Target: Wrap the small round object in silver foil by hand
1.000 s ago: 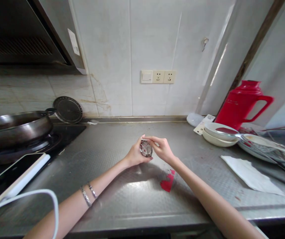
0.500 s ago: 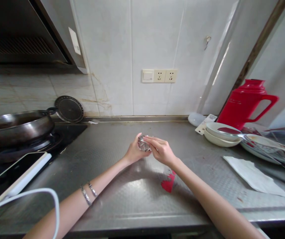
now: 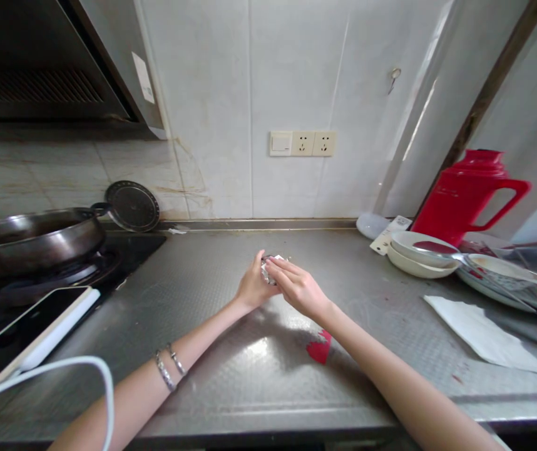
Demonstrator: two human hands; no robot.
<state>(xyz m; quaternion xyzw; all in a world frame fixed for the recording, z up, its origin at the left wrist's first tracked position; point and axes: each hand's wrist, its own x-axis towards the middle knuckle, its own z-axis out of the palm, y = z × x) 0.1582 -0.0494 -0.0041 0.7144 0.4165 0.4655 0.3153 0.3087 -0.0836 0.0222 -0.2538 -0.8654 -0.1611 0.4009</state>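
Observation:
Over the middle of the counter, my left hand [image 3: 255, 283] is wrapped round a small clear, patterned glass [image 3: 268, 276], its thumb up along the side. My right hand [image 3: 302, 287] lies across the glass, its fingers together and bent over the near side. A bit of white, tissue-like material [image 3: 278, 257] shows at the right fingertips, against the rim. Most of the glass is hidden behind the fingers. Below the hands, a torn red patch [image 3: 319, 347] lies on the steel counter [image 3: 193, 326].
At left are a steel pan [image 3: 38, 241] on the hob, a phone [image 3: 29, 335] with a white cable [image 3: 85, 360], and a round black disc [image 3: 132, 207]. To the right stand a red thermos [image 3: 459, 194], stacked white bowls [image 3: 421, 260], dishes, and a white paper sheet [image 3: 482, 335].
My right hand has flattened and turned over the glass, covering more of it. More of the white material shows at the rim. My left hand keeps its hold.

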